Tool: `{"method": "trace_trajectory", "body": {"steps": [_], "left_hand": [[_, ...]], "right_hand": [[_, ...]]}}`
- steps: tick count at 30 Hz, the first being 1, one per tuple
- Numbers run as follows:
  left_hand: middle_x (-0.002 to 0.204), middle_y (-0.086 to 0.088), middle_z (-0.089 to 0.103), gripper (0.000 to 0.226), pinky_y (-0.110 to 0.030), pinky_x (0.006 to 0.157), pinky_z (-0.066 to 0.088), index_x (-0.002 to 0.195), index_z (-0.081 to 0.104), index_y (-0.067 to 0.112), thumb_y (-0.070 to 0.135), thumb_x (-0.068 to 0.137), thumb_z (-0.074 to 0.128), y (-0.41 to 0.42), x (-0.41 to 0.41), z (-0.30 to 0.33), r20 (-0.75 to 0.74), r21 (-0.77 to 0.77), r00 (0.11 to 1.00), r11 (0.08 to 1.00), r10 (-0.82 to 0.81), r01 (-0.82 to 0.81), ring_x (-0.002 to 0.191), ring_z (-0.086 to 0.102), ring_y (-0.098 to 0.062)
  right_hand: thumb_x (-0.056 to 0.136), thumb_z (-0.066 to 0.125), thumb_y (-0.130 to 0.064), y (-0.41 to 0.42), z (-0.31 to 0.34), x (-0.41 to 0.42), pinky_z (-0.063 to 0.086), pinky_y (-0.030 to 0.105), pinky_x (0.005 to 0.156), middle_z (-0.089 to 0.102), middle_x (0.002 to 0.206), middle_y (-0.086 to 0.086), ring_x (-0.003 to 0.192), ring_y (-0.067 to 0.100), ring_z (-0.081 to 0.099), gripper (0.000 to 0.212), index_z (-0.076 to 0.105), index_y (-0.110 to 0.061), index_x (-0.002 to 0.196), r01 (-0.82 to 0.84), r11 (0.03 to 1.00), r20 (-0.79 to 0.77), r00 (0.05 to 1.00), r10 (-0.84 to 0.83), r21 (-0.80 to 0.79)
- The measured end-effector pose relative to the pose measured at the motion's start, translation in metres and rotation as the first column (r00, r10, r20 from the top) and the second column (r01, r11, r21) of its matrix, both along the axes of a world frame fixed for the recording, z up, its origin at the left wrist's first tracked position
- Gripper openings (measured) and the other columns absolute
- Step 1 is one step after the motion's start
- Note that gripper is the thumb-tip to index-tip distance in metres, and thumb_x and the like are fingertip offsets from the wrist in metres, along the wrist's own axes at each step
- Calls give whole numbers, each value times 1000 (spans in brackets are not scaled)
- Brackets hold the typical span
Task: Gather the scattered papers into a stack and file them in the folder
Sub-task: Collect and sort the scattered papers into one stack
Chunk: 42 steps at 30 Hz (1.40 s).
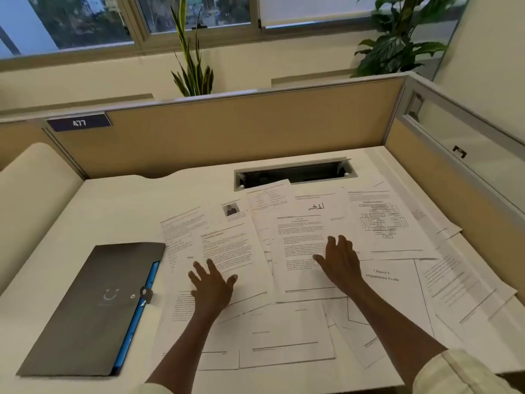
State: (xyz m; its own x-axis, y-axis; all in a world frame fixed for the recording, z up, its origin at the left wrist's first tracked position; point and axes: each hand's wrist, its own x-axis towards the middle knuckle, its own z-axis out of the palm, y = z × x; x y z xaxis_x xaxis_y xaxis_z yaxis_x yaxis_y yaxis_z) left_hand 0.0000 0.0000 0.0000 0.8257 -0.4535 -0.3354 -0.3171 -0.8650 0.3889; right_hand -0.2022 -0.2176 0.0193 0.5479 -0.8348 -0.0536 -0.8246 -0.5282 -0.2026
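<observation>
Several printed white papers (287, 334) lie scattered and overlapping across the middle and right of the white desk (119, 206). A dark grey folder (93, 305) with a blue inner edge and a round clasp lies closed at the left, its corner beside the papers. My left hand (211, 285) hovers or rests over a text page with fingers spread. My right hand (339, 260) lies with fingers spread on another text page (301, 245) near the centre. Neither hand grips anything.
A beige partition (227, 132) bounds the desk at the back and right. A recessed cable slot (295, 173) sits behind the papers, one sheet overlapping its edge. A beige rounded surface (34, 200) stands at far left. Plants stand behind the partition.
</observation>
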Motion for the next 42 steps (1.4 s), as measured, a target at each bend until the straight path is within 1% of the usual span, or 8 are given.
{"method": "trace_trajectory", "body": {"steps": [6, 10, 17, 25, 31, 37, 40, 42], "left_hand": [[161, -26, -8, 123, -65, 110, 24, 156, -6, 10, 65, 76, 69, 3, -3, -17, -73, 105, 988, 986, 135, -127, 147, 2, -49], [158, -29, 7, 133, -61, 109, 29, 155, -6, 8, 66, 68, 76, -1, 2, -18, -28, 143, 989, 979, 148, -142, 143, 16, -48], [148, -30, 26, 141, -53, 103, 41, 153, -7, -2, 48, 62, 89, -7, 3, -9, -33, 85, 976, 974, 213, -210, 136, 32, -47], [119, -20, 68, 36, -43, 90, 49, 121, 61, 1, 20, 91, 66, 4, 17, -5, -20, -242, 979, 949, 203, -202, 110, 62, -41], [122, -23, 64, 32, -47, 99, 44, 121, 60, -5, 17, 98, 55, 1, 17, -9, -84, -319, 988, 936, 128, -149, 114, 57, -42], [108, -13, 69, 21, -35, 81, 48, 113, 66, 3, 13, 97, 56, -8, -9, -4, -252, -469, 959, 850, 132, -240, 103, 63, -34], [102, -6, 71, 18, -28, 69, 49, 112, 65, 7, 16, 99, 55, -12, -22, 4, -382, -524, 921, 803, 74, -282, 97, 67, -28], [106, -4, 73, 21, -33, 78, 55, 115, 65, 10, 21, 100, 54, -14, -31, 10, -418, -567, 908, 783, -6, -256, 100, 69, -25]], "right_hand": [[71, 70, -64, 5, -17, -1, 48, 46, 95, 36, 137, 25, 130, 37, 37, 103, 26, 1, 138, 216, 948, -164, 970, -180, 233], [62, 74, -68, 4, -27, 5, 51, 41, 86, 41, 129, 18, 120, 29, 43, 110, 28, 0, 136, 266, 949, -262, 940, -217, 169], [54, 88, -52, -6, -34, 16, 52, 38, 84, 42, 127, 16, 116, 29, 49, 120, 24, 6, 137, 374, 887, -216, 922, -323, 270], [83, 68, -11, -24, -40, -5, 48, 38, 79, 67, 96, 19, 91, 37, 62, 20, 60, 6, 88, 327, 809, 226, 848, -480, 489], [83, 69, -11, -23, -35, -6, 27, 32, 55, 40, 61, 5, 62, 21, 39, 39, 38, -11, 59, 174, 803, 385, 807, -448, 571], [84, 71, -15, -10, -28, -2, 50, 34, 71, 67, 100, 28, 86, 37, 65, 33, 61, 15, 95, 61, 684, 410, 761, -503, 727], [86, 70, -18, -5, -19, -2, 53, 47, 91, 70, 106, 18, 100, 34, 65, 28, 65, 4, 103, -32, 640, 429, 768, -476, 768], [83, 73, -16, -6, -15, -4, 53, 44, 94, 69, 111, 8, 103, 28, 65, 31, 63, -7, 111, -83, 594, 449, 741, -500, 800]]}}
